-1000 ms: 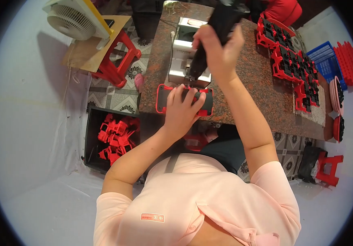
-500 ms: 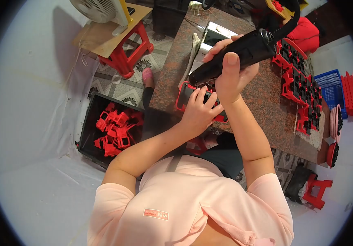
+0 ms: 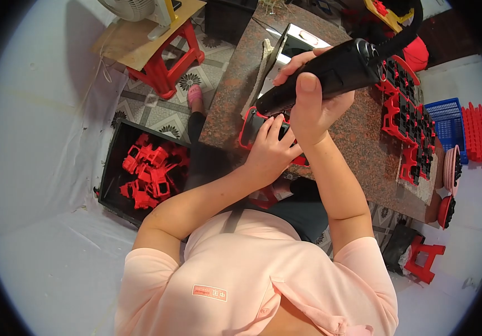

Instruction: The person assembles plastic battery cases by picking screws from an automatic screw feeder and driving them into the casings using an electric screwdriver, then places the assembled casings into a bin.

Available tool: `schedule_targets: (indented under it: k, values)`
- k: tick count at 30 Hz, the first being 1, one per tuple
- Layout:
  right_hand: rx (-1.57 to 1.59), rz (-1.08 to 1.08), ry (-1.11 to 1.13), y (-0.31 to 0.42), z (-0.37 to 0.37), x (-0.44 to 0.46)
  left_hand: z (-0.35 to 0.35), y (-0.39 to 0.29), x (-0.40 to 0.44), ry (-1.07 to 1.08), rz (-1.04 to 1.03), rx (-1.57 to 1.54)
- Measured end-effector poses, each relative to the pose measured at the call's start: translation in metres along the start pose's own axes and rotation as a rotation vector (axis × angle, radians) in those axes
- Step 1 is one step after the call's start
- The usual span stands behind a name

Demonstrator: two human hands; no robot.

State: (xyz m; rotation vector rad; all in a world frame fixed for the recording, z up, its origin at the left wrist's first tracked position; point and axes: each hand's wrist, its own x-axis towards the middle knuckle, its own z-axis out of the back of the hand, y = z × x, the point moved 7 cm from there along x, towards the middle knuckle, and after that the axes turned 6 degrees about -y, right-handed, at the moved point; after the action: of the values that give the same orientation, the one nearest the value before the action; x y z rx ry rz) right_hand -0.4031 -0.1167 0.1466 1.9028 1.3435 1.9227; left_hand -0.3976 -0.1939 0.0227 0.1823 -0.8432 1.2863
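Observation:
My right hand is wrapped around a black corded electric screwdriver, thumb along its side. The tool slants down to the left, its front end over a red-and-black plastic part at the near edge of the stone table. My left hand lies on that part, fingers bent over it and holding it in place. The tool's tip and the spot under it are hidden by my fingers and the tool body.
Red-and-black parts stand in rows at the table's right. Behind my hands is a white box. A black crate of red plastic pieces sits on the floor at left, below a fan on a board. A blue basket stands at right.
The whole view has shifted slightly, with the surroundings moving a little left and up. Both hands keep their hold, and the screwdriver stays over the part.

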Motion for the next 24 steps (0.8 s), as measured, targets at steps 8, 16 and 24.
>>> schedule_targets:
  k: [8,16,24]
  values:
    - [-0.004,0.039,0.077,-0.003,-0.013,0.0,-0.007,0.001,-0.001,0.058,0.028,0.033]
    - [0.116,-0.026,-0.055,0.014,0.04,0.015,0.005,-0.006,0.001,0.115,-0.014,0.061]
    - [-0.119,0.039,-0.072,0.002,0.05,0.002,0.011,-0.01,-0.003,0.156,-0.033,0.018]
